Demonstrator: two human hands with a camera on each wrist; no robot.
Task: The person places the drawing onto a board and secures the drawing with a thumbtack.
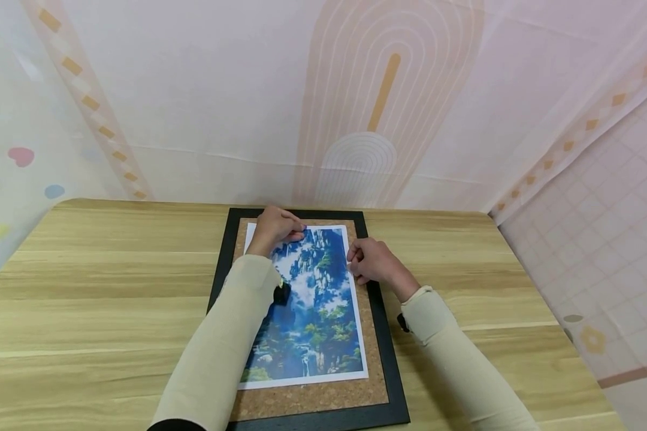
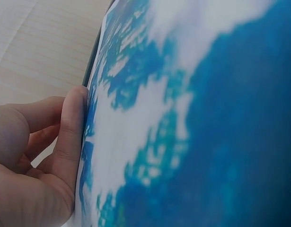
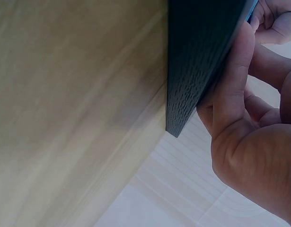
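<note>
A blue mountain-landscape print point(image 1: 313, 311) lies on a cork board point(image 1: 313, 398) with a black frame point(image 1: 388, 359), flat on the wooden table point(image 1: 86, 281). My left hand point(image 1: 275, 227) sits at the print's top edge, its fingers curled and its fingertips on the paper there. In the left wrist view one finger of that left hand point(image 2: 69, 142) lies along the print point(image 2: 192, 118). My right hand point(image 1: 369, 260) is at the print's right edge with curled fingers pinching the paper. The right wrist view shows the right hand point(image 3: 249, 142) beside the frame point(image 3: 197, 56).
The table's far edge meets a pale patterned backdrop point(image 1: 356, 120). A tiled-pattern sheet point(image 1: 614, 239) hangs to the right of the table. Bare wood stretches left and right of the frame.
</note>
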